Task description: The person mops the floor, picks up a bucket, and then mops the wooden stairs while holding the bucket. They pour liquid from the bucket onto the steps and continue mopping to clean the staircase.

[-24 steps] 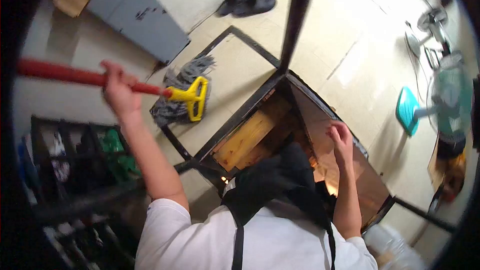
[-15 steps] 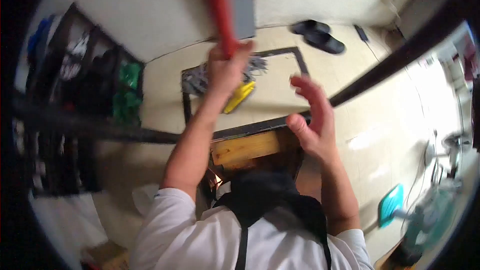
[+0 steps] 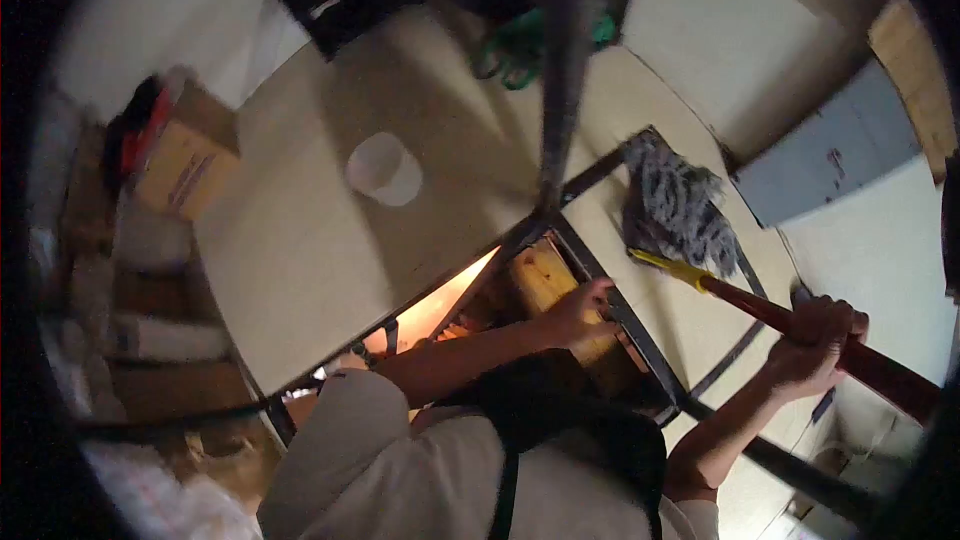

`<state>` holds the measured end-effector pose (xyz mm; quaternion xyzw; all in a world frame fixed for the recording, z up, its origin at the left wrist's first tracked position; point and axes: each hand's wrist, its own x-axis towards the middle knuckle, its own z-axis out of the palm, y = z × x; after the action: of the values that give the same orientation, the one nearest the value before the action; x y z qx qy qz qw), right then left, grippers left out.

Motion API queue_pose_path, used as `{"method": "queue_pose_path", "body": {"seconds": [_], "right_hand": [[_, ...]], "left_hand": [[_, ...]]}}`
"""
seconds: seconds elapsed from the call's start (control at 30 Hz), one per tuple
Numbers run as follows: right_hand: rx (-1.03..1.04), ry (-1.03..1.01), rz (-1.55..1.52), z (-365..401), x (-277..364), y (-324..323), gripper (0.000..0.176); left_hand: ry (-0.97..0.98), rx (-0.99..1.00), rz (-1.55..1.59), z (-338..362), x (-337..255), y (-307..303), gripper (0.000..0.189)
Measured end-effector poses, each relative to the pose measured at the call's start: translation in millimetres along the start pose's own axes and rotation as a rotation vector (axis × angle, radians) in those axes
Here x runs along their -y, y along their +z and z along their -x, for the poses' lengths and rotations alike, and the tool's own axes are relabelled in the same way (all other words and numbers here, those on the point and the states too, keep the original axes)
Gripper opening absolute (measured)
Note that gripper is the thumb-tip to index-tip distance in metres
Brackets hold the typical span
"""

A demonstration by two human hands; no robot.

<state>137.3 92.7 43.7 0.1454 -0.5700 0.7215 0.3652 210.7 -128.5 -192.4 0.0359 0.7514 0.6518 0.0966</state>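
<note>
My right hand point(image 3: 815, 350) is closed around the red handle of a mop point(image 3: 895, 380), whose shaft slants from the right edge toward the middle. A yellow clamp point(image 3: 675, 268) joins the shaft to the grey string mop head point(image 3: 670, 205), which lies on the floor over a corner of a dark metal frame. Away from the mop, my left hand point(image 3: 575, 318) is open above a yellowish wooden board point(image 3: 545, 275). At least one of its fingers is stretched out; the others are hard to make out.
Dark frame bars point(image 3: 562, 90) cross close to me. A white round container point(image 3: 385, 170) is on the floor. Cardboard boxes point(image 3: 185, 165) stand at the left, a green bag point(image 3: 515, 50) at the top. A grey panel point(image 3: 835, 150) is on the wall at right.
The view has swung left, bringing the white container and boxes in. The mop handle has passed from my left hand to my right. My left hand has come down above the wooden board.
</note>
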Motion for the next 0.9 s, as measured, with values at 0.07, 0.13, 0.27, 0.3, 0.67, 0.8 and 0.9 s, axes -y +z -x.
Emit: {"method": "queue_pose_path", "body": {"seconds": [0.07, 0.13, 0.27, 0.3, 0.67, 0.8, 0.9], "right_hand": [[0.050, 0.041, -0.015, -15.4, -7.4, 14.8, 0.018], [-0.042, 0.053, 0.069, -18.1, -25.2, 39.3, 0.014], [-0.101, 0.030, 0.212, -58.5, -48.2, 44.8, 0.015], [-0.195, 0.027, 0.261, -64.8, -53.0, 47.7, 0.017], [-0.152, -0.076, 0.335, -58.9, -51.2, 59.7, 0.021], [-0.166, -0.005, 0.239, -56.8, -53.8, 68.9, 0.021], [-0.053, -0.054, 0.223, -56.2, -56.7, 61.7, 0.019]], "left_hand": [[-0.350, -0.198, 0.161, 35.8, 23.6, -49.6, 0.074], [-0.468, -0.463, 0.199, 69.2, 114.8, -94.4, 0.062], [-0.463, -0.735, 0.158, 143.7, 106.3, -145.5, 0.046], [-0.455, -0.784, 0.151, 160.3, 86.9, -154.9, 0.042], [-0.791, -0.890, 0.125, 240.3, 79.3, -72.4, 0.044], [-0.732, -1.053, 0.156, 241.2, 84.7, -50.9, 0.036], [-0.642, -0.943, 0.194, 245.5, 116.7, -66.2, 0.041]]}}
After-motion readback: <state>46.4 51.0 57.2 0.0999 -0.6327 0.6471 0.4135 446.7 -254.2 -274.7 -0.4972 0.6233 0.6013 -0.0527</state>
